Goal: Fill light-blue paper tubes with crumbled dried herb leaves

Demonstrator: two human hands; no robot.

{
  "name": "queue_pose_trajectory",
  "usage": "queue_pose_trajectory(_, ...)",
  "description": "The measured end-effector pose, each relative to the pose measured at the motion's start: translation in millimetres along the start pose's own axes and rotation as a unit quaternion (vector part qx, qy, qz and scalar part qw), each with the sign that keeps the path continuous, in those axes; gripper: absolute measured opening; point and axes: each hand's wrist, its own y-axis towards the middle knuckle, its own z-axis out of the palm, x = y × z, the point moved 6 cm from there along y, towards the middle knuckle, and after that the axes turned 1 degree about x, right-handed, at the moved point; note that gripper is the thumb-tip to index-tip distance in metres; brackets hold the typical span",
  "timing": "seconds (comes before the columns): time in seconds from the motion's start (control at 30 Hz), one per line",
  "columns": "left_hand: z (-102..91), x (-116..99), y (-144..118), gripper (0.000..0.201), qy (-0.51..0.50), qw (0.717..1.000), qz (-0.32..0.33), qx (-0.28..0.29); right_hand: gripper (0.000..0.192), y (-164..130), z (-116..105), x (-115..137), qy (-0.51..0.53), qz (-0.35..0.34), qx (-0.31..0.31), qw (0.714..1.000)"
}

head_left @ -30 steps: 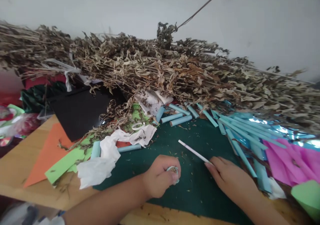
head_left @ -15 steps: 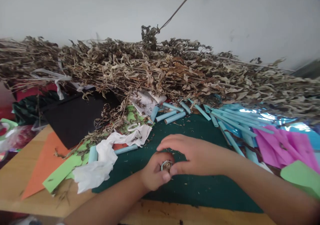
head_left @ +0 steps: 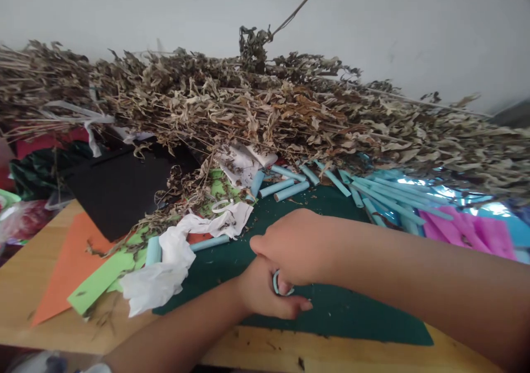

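In the left hand's (head_left: pixel 265 291) clenched grip sits 1 pale-blue paper tube (head_left: pixel 275 282); the right hand's (head_left: pixel 298 246) grip above is unclear.

Light-blue tube (head_left: pixel 275 282) is mostly hidden by left hand (head_left: pixel 261 289) and right hand (head_left: pixel 295 246) (bit of rim shows); inside can't be told. Dried plants (head_left: pixel 265 111) run off left and right edges, thin stem (head_left: pixel 301 5) off top. Reddish bundle (head_left: pixel 31 222) at left is cut off, blurred.
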Motion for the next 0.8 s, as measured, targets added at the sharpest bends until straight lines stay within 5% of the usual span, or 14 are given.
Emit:
queue_pose_trajectory(0.2, -2.3, -4, 3, 0.028, 0.006, 1.000, 0.011, 0.007, 0.046, -8, -10, -8, 0.008, -0.039, -0.090, 0.995)
queue_pose_trajectory(0.67, -0.9, -6, -2, 0.024, 0.062, 0.998, 0.002, -0.020, 0.026, -5, 2, 5, -0.017, -0.008, -0.086, 0.996)
queue_pose_trajectory(0.8, -4.8, -4, 3, 0.022, 0.044, 0.998, -0.031, 0.010, 0.036, -29, -3, -10, 0.062, -0.065, -0.230, 0.969)
